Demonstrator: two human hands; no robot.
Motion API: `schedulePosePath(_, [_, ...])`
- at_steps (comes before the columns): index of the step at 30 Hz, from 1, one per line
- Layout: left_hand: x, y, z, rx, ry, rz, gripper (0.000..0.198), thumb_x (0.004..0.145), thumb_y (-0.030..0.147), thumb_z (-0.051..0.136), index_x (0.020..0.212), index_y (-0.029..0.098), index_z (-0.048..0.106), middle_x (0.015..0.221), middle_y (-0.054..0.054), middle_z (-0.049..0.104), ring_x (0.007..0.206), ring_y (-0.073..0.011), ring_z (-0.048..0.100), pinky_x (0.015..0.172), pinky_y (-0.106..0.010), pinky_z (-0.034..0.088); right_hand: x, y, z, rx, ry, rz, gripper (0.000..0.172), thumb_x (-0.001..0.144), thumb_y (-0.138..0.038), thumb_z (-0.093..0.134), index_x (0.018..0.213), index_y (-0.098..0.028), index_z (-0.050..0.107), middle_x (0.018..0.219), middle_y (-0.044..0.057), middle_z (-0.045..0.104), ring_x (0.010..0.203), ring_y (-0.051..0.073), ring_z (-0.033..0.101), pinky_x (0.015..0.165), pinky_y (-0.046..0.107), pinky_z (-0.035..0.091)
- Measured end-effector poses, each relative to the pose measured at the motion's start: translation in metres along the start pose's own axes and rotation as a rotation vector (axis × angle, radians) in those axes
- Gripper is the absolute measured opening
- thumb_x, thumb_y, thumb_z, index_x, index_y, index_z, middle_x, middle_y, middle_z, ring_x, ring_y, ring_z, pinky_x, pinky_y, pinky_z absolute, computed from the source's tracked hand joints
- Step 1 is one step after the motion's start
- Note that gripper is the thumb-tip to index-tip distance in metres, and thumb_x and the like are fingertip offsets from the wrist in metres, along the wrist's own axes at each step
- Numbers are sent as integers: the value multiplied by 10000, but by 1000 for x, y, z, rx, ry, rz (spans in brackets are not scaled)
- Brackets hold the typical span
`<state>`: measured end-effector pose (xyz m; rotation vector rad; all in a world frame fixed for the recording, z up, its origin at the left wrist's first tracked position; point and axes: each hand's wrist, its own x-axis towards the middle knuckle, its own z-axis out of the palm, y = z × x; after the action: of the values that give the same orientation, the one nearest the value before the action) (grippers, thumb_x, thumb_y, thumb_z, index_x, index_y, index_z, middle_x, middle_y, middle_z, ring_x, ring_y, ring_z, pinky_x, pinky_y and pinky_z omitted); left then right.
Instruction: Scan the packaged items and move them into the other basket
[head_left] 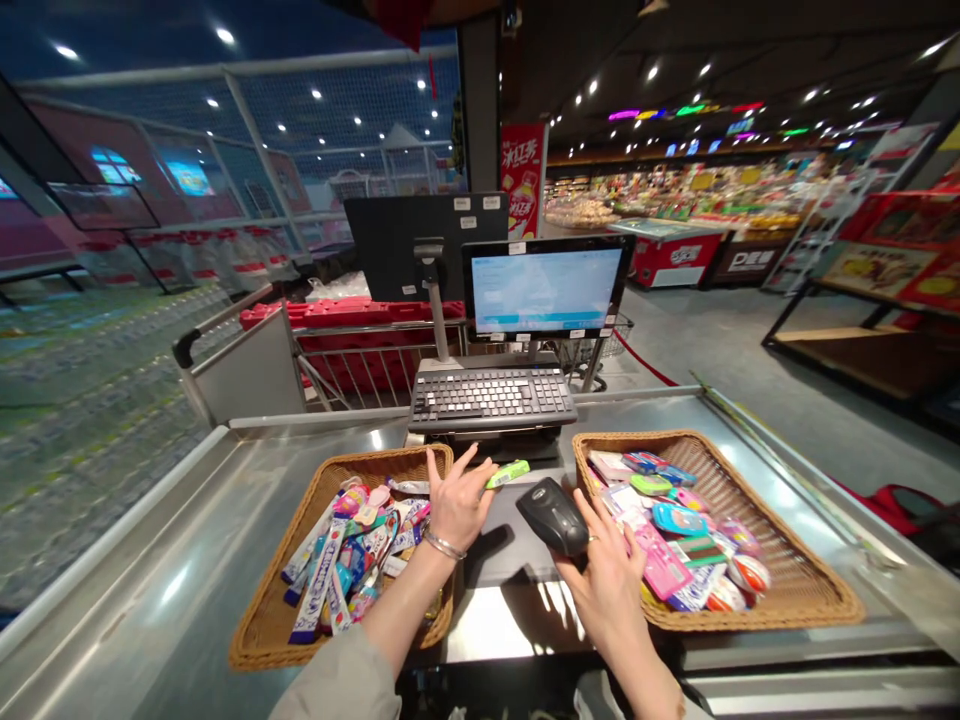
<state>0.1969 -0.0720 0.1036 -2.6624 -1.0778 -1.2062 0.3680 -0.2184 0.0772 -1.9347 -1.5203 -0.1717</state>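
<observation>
My left hand [457, 500] pinches a small green packet [508, 473] between thumb and fingertips, with the other fingers spread, just in front of the keyboard [491, 395]. A bracelet sits on that wrist. My right hand [611, 570] grips a black handheld barcode scanner [553, 515], whose head points towards the green packet. Both hands hover over the steel checkout counter [187, 580] between two wicker baskets. The left basket [300, 590] holds several sweets and toothbrush-like packs. The right basket [795, 570] holds several colourful small packets.
A till screen [546, 290] stands behind the keyboard, with a second monitor's back [420, 240] to its left. Red shopping baskets and a metal rail lie beyond the counter. Shop aisles and shelves stretch away at the right.
</observation>
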Motion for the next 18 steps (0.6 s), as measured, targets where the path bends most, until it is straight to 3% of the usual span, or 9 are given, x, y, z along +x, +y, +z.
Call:
schedulePosePath(14, [28,37,22,-67,-36,80,216,862,194,611,1044,287,680,1051,-12,762,1199,-276,611,1132,-735,-13,-2,36,-12,-32,93,147,510,841,-321,507,1338,-206,508,1407,97,544,1370,285,397,1094,519,219])
schedulePosePath(18, [34,46,31,-83,-35,111,223,858,189,610,1045,288,681,1046,-12,763,1198,-276,612,1136,-733,-12,-4,47,-16,-44,96,189,432,870,-360,488,1270,-213,565,1398,106,550,1366,293,397,1092,526,207])
